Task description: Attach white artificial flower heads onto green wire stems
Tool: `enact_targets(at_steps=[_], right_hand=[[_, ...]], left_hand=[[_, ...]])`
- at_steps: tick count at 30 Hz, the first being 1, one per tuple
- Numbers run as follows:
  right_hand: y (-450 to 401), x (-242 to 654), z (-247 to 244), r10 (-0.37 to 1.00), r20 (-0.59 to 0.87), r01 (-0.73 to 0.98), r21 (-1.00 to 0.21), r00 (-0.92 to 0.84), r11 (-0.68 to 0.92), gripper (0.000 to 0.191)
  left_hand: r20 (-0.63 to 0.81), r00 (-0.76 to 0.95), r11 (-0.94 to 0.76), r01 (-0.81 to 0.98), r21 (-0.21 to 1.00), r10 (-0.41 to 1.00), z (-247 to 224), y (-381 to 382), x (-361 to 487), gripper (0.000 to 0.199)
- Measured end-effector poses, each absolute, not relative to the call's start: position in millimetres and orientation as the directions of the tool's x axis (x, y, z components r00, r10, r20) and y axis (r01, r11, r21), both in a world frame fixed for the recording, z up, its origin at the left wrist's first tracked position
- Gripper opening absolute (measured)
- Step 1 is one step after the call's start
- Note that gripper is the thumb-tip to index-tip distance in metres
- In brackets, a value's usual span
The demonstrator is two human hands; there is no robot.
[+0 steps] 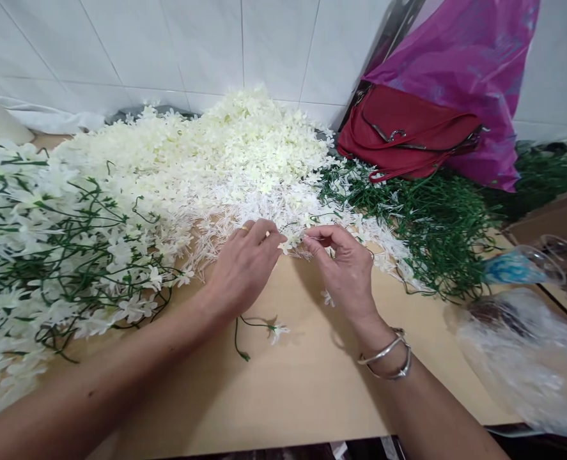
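Over the near edge of the flower pile, my left hand (247, 265) is closed in a pinch, with a small white artificial flower (291, 241) at its fingertips. A green plastic stem (253, 322) with a white bloom shows below this hand; whether the hand holds it or it lies on the table, I cannot tell. My right hand (345, 265), with silver bangles on the wrist, faces the left one. Its thumb and index finger are pinched together beside the same flower; what is between them is too small to make out.
Loose cream-white petals (259, 144) are heaped against the tiled wall. Assembled flowers on green stems (86, 236) lie left, bare green stems (441, 223) right. A red handbag (408, 131), purple plastic bag (475, 76) and clear plastic bag (527, 358) border the table (283, 396).
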State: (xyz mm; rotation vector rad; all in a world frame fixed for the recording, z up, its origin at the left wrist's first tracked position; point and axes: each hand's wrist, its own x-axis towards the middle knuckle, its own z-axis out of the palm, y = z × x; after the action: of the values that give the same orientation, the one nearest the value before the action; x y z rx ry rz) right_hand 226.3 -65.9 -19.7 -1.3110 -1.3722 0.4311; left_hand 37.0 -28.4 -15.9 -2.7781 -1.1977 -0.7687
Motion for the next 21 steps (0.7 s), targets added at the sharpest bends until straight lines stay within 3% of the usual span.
enact_targets(at_steps=[3,6,8,11,15,21], right_hand=[[-64,228,-21,0.854,0.445,0.418,-0.853,0.270,0.312,0.005],[-63,230,-22,0.849,0.463,0.415,-0.845,0.254,0.337,0.008],[-63,230,-20,0.853,0.470,0.399,-0.844,0.227,0.358,0.011],[-66,227,-17,0.866,0.459,0.361,-0.855,0.196,0.372,0.014],[-69,224,-14,0.878,0.434,0.334,-0.873,0.202,0.355,0.013],[-67,222,-21,0.869,0.443,0.344,-0.869,0.220,0.356,0.010]], left_hand=[[0.424,0.603,-0.693,0.716,0.086,0.676,-18,-15,46,0.016],[0.438,0.581,-0.687,0.716,0.126,0.686,-21,-7,49,0.014],[0.488,0.535,-0.695,0.680,0.235,0.689,-20,-7,46,0.013],[0.551,0.393,-0.671,0.534,0.515,0.736,-13,-11,42,0.008],[0.361,0.236,-0.417,0.268,0.869,0.902,-3,-16,43,0.007],[0.193,0.224,-0.200,0.010,0.980,0.955,-7,-16,47,0.016]])
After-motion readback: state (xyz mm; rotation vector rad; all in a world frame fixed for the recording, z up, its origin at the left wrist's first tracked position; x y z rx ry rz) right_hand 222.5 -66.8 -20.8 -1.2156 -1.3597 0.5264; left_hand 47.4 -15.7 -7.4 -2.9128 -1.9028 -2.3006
